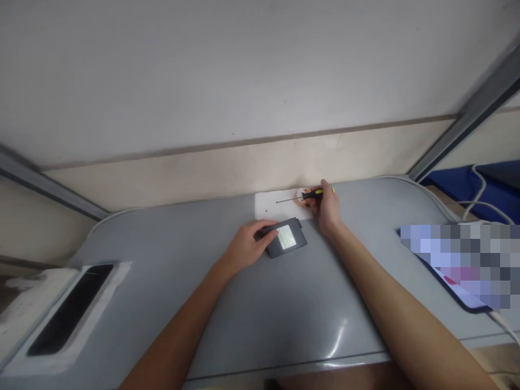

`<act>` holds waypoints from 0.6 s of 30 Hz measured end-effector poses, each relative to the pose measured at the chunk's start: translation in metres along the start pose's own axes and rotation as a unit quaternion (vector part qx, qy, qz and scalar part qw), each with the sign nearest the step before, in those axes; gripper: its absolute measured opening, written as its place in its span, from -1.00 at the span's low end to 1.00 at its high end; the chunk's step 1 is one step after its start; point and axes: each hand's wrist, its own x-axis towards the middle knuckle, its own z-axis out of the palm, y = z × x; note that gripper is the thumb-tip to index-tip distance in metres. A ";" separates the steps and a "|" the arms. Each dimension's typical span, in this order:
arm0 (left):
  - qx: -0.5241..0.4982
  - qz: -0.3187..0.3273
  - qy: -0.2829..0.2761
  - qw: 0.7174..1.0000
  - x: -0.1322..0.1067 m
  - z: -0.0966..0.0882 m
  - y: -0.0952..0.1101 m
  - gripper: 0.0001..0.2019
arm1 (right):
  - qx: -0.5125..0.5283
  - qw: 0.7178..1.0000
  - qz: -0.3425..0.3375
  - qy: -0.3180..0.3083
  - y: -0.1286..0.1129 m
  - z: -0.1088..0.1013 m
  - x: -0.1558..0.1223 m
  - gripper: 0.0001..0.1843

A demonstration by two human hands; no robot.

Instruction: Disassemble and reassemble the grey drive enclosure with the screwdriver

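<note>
1. At the far left of the scene, on the near side, a long black glossy slab with rounded corners [71,310] is lying on white paper [103,303] on the smooth grey tabletop [154,281]; neither hand is touching it.
2. Right of that, the left hand [248,244] is closing around the left end of a flat dark-grey rectangular device with a pale panel on its upper face [299,235]. The thumb is pressing over the top, near the panel, and the device is sitting near the middle of the table, on the near side of a white rectangular sheet [264,199].
3. On that sheet, a small dark speck [266,210] is lying; what it is, the view is not showing.
4. At the sheet's right end, the right hand [328,210] is curling its fingers around a black-and-yellow-handled screwdriver with a thin metal shaft [312,194]. The shaft is pointing left over the sheet, apart from the device. An orange curved shape [298,198] is showing beside the fingers.
5. As for progress, the device is looking whole, so opening seems not yet done; whether any fasteners are out cannot be told.
6. Farthest right, a dark-edged tablet-like screen [455,273] is resting beside a white cable [506,326].
</note>
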 end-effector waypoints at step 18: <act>0.083 0.078 -0.140 0.984 -0.002 -0.031 0.015 -0.49 | -0.005 1.000 -0.004 0.000 -0.004 -0.001 -0.003 -0.54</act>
